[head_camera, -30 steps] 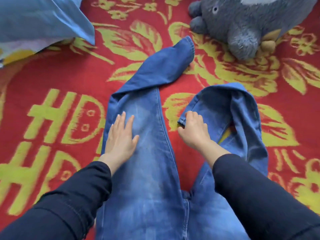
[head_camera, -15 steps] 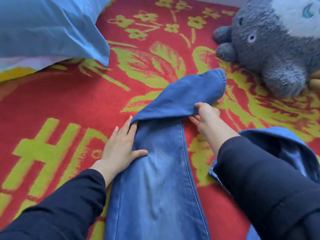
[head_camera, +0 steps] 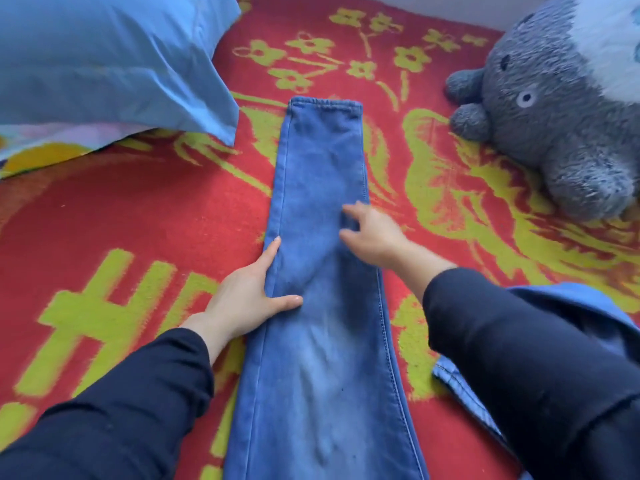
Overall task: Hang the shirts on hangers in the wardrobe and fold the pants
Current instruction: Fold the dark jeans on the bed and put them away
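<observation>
- Nearest the camera: two dark long sleeves, left (head_camera: pixel 114 403) and right (head_camera: pixel 526 358), reaching forward over a red woven bed blanket with yellow-green floral pattern (head_camera: pixel 138 216).
- Task item: blue denim jeans. One straightened jeans leg (head_camera: pixel 322 271) lying flat on the blanket, long axis running directly away from the person, hem (head_camera: pixel 325 103) at the far end.
- Second jeans leg (head_camera: pixel 460 375) bunched at lower right, largely hidden under the right sleeve; exact lie not determinable.
- Left hand (head_camera: pixel 249 299): open and flat, fingers aligned along the left seam, thumb spread onto the denim. Pressing down, gripping nothing.
- Right hand (head_camera: pixel 374 233): open, fingers loosely spread over the right half of the leg, further up than the left hand. Image blurred; contact with the cloth cannot be confirmed. No hold evident.
- Key relation: bunched leg lying to the right of the flat leg, right hand the nearer. Judged next step: bringing that leg across onto the flat one, parallel to the same axis, left hand pinning the seam.
- Risk, as judgement: flat leg skewing if the pin is released.
- Further off: light blue pillow (head_camera: pixel 104 64) at far left, grey plush toy (head_camera: pixel 561 133) at far right, both apart from the hem.
- No shirts, hangers or wardrobe in view.
</observation>
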The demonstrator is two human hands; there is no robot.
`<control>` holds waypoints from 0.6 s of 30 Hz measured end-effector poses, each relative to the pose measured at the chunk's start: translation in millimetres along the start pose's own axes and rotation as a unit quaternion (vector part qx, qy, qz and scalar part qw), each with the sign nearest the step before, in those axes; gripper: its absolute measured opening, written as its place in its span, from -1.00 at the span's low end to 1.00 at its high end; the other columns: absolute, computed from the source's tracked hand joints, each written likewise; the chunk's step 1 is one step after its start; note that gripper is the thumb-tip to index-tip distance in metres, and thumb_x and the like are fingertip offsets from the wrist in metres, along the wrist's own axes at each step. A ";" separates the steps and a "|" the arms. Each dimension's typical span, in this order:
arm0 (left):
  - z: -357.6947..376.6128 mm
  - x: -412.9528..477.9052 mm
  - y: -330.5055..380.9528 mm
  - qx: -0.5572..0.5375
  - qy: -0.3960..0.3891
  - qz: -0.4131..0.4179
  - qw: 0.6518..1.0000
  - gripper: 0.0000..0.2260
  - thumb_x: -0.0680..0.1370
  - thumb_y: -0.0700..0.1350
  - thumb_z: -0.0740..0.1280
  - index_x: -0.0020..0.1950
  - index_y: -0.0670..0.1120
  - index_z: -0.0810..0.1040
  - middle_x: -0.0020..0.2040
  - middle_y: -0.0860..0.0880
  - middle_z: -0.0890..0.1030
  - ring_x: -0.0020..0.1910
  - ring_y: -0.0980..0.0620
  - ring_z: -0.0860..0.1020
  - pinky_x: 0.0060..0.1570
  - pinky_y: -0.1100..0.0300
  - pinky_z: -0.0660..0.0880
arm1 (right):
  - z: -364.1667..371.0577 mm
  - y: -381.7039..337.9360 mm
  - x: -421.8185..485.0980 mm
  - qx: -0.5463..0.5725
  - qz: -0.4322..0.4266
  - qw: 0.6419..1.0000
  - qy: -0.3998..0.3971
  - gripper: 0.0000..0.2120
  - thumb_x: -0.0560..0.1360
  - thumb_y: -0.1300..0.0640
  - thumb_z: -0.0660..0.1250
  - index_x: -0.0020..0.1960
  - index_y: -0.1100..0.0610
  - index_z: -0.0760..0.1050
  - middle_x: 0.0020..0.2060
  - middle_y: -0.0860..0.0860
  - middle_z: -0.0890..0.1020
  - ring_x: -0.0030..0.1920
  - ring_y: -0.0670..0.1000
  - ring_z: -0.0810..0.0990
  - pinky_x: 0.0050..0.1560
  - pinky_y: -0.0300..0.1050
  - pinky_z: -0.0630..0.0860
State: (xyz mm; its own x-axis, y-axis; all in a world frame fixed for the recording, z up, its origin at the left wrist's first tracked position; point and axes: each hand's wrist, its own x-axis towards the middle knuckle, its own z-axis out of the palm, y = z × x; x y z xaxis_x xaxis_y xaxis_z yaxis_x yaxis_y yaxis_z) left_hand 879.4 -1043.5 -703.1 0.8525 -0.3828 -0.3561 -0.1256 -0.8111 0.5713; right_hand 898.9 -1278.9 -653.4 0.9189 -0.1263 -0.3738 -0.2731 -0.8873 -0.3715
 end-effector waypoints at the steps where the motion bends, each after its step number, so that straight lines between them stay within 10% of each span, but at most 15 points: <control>1: -1.4 0.4 0.1 -0.001 -0.002 0.001 1.000 -0.05 0.33 0.30 0.45 0.52 0.30 -0.11 0.36 0.03 0.50 0.25 -0.10 0.50 0.03 0.16 0.41 | 8.8 7.5 -14.9 -0.033 -0.007 0.999 -0.029 -0.46 0.56 0.07 0.19 0.52 0.05 0.18 0.55 0.06 0.10 0.53 0.11 0.09 0.46 0.11 0.16; 5: 0.4 -8.0 12.5 0.074 -0.042 0.010 0.996 -0.05 0.39 0.23 0.44 0.55 0.21 -0.16 0.53 0.02 0.23 0.40 -0.12 0.36 0.29 0.04 0.37 | 10.1 35.9 -63.3 -0.104 -0.017 0.994 -0.017 -0.48 0.57 0.05 0.14 0.52 0.03 0.16 0.55 0.03 0.08 0.55 0.08 0.00 0.48 0.12 0.01; 9: 28.3 -48.2 50.8 0.110 0.129 -0.089 0.982 -0.11 0.46 0.02 0.45 0.58 -0.06 -0.06 0.57 -0.21 -0.14 0.54 -0.21 0.02 0.47 -0.05 0.10 | -25.9 88.6 -120.0 -0.168 0.018 0.983 0.067 -0.48 0.54 0.03 0.20 0.48 0.05 0.24 0.52 0.03 0.20 0.52 0.05 0.07 0.41 0.18 0.08; 13: 81.3 -92.5 102.9 0.157 0.112 0.076 0.978 -0.35 0.47 -0.32 0.27 0.54 -0.11 0.17 0.58 -0.10 0.04 0.56 -0.08 0.00 0.49 -0.01 -0.05 | -56.1 169.4 -177.9 -0.194 0.089 0.962 0.168 -0.40 0.45 0.00 0.30 0.45 0.08 0.25 0.44 0.00 0.30 0.43 0.06 0.18 0.28 0.18 0.19; 18: 144.8 -121.4 190.4 0.008 0.083 0.151 0.985 -0.61 0.45 -0.21 0.39 0.29 -0.12 0.52 0.17 -0.08 0.57 0.18 -0.09 0.47 0.19 0.02 0.44 | -67.2 245.9 -220.1 -0.105 0.273 0.948 0.122 -0.59 0.49 -0.08 0.30 0.28 0.06 0.39 0.34 0.07 0.38 0.37 0.12 0.26 0.24 0.20 0.26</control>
State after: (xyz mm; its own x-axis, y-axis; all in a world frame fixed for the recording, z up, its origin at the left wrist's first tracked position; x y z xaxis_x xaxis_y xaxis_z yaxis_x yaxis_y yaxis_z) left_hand 678.6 -1215.6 -658.2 0.8459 -0.5313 -0.0457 -0.3929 -0.6788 0.6204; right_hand 648.7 -1499.1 -605.3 0.7029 -0.6683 -0.2435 -0.6876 -0.7261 0.0079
